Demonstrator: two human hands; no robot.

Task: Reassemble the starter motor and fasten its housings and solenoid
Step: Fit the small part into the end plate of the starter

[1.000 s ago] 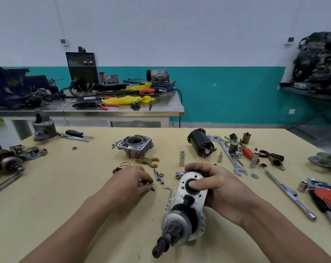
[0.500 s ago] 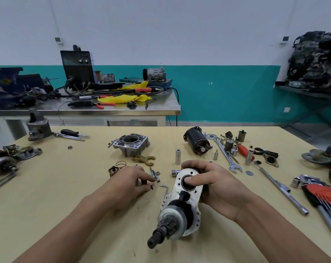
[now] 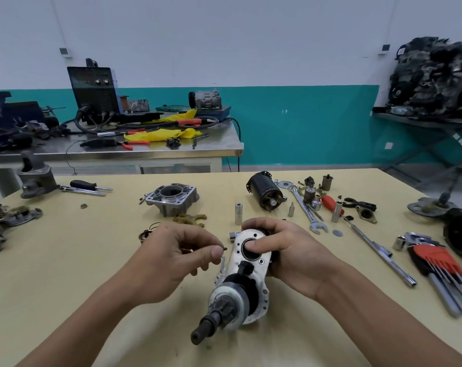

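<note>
Grey casting (image 3: 36,178): upright on the table (image 3: 65,260), well left of and beyond the left-hand pinch.
Black-handled screwdriver (image 3: 89,185): lying flat, just right of the casting, well apart from either grip.
Left hand (image 3: 176,258): raised; thumb and forefinger pinch a small dark screw (image 3: 224,248), other fingers curled under.
Small dark screw: tip sticks out right of the pinch, just beside the starter motor's left edge; contact cannot be told.
Aluminium housing (image 3: 173,198): bore upward, on the table beyond the pinch.
Brown fork lever (image 3: 190,218): flat, between that housing and the pinching hand.
Starter motor (image 3: 240,282): between the two hands; pinion shaft (image 3: 211,324) points toward the person, below the right-hand grip.
Right hand (image 3: 285,252): fingers wrapped over the motor's far end, thumb pressed across the round opening in its silver plate.
Socket (image 3: 238,213): upright, just beyond the right-hand grip.
Black cylinder (image 3: 265,193): on its side, further beyond the same grip.
Spanner (image 3: 306,210): right of and beyond the grip, apart from it.
Hex key set (image 3: 441,266): red holder, well right of the grip.
</note>
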